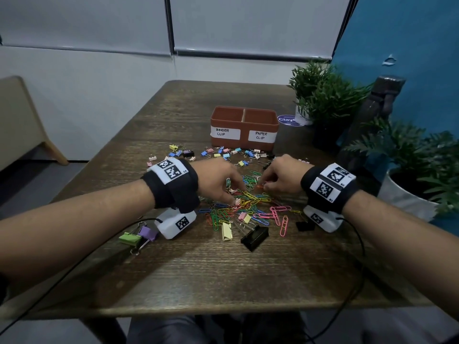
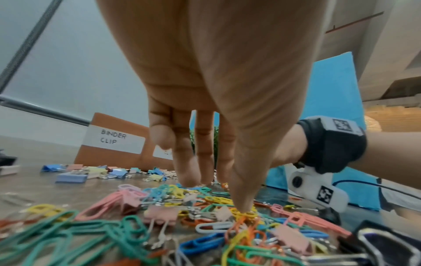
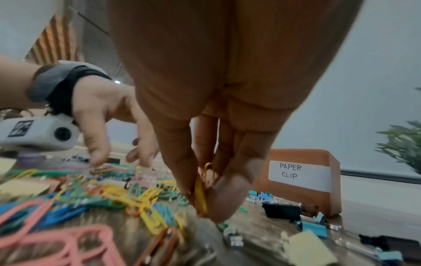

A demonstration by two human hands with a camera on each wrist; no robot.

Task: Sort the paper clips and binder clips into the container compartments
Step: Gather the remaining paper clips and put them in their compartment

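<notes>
Our right hand [image 3: 205, 126] pinches yellow paper clip [image 3: 201, 194] above pile. Our left hand [image 2: 216, 108], fingers extended, thumb tip touching paper clips [image 1: 246, 204] at tabletop [image 1: 223, 274] centre. Binder clips [image 1: 223, 152] scattered beyond, near container [image 1: 244, 127] at far side.

A terracotta-brown container [image 1: 243, 120] with white labels is seen at upper centre; multicoloured paper clips [image 1: 248, 202] are spread mid-frame; black-and-white checked markers [image 1: 171, 170] are worn on black wristbands [image 1: 173, 192].

Head view downward over table [image 1: 223, 269], wrist views close, sharing clip pile [image 1: 248, 202]
</notes>
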